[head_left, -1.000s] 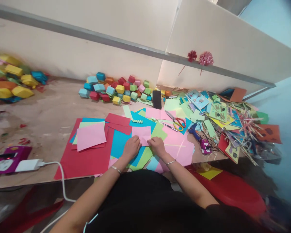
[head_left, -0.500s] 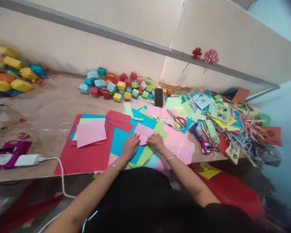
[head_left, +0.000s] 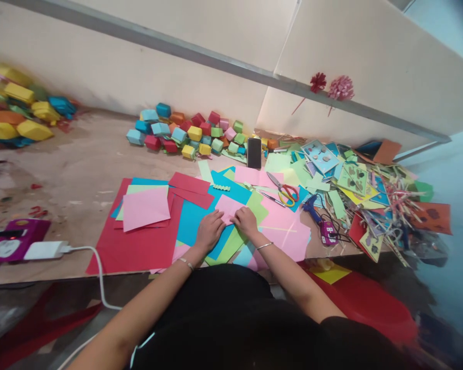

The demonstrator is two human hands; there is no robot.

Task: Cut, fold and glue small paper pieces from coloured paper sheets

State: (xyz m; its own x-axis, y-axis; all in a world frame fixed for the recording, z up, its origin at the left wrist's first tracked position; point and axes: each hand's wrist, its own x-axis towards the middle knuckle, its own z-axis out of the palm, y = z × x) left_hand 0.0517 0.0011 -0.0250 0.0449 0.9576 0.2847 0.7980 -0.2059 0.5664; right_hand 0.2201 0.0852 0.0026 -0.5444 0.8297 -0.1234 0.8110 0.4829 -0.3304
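A small pink paper piece (head_left: 227,204) lies on blue and green sheets, between my two hands. My left hand (head_left: 210,228) grips its lower left edge with fingers drawn together. At its lower right edge, my right hand (head_left: 245,223) pinches the same paper, close to the left fingertips. A wavy light-green strip (head_left: 221,188) rests just above the pink piece. To the right are scissors (head_left: 287,193) with red and yellow handles and a pen (head_left: 273,199). Red paper pieces (head_left: 191,183) lie to the upper left.
A paper stack (head_left: 146,208) sits left on a red sheet (head_left: 139,252). Behind are small coloured paper boxes (head_left: 195,133) and a phone (head_left: 253,153). A glue gun (head_left: 312,208), purple power block (head_left: 327,232) and piled crafts (head_left: 355,177) stand right; a white cable (head_left: 100,275) hangs left.
My hands have come a little closer together on the pink paper, and its lower part is now more covered or folded. The view has shifted slightly.
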